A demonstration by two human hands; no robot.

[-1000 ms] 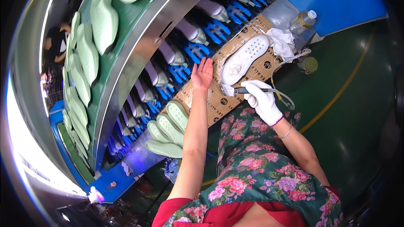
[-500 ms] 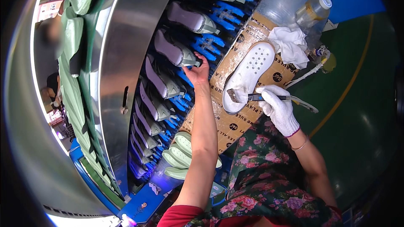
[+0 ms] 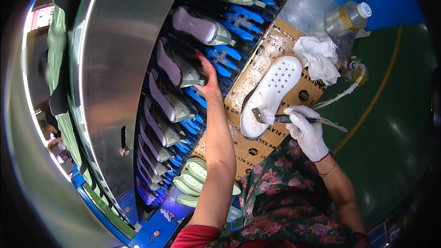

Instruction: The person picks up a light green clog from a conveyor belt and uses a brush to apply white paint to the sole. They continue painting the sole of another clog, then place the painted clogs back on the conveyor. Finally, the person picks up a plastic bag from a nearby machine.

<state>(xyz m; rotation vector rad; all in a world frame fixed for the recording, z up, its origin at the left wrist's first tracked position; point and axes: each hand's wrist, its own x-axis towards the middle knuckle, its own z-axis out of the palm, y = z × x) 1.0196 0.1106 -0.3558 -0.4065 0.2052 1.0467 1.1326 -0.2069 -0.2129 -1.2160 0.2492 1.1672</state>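
Observation:
My bare left hand is closed round the heel of a shoe upper in the row, its fingertips partly hidden behind the heel. This upper has a lilac-grey underside and a pale green heel, and it tilts on its side. My right hand, in a white knitted glove, grips the dark handle of a brush. The brush's bristles rest over the heel end of a white shoe sole with small holes at its forefoot. That sole lies hollow side up on a cardboard sheet.
More uppers stand in a row on blue finger-like holders, beside a metal panel. Pale green soles are stacked nearer me. A crumpled white cloth and a clear bottle with a white cap sit at the far right.
The row of uppers has shifted left and slightly down in view. My left hand has moved a little left with the upper, which now tilts more. The brush has shifted slightly over the sole's heel.

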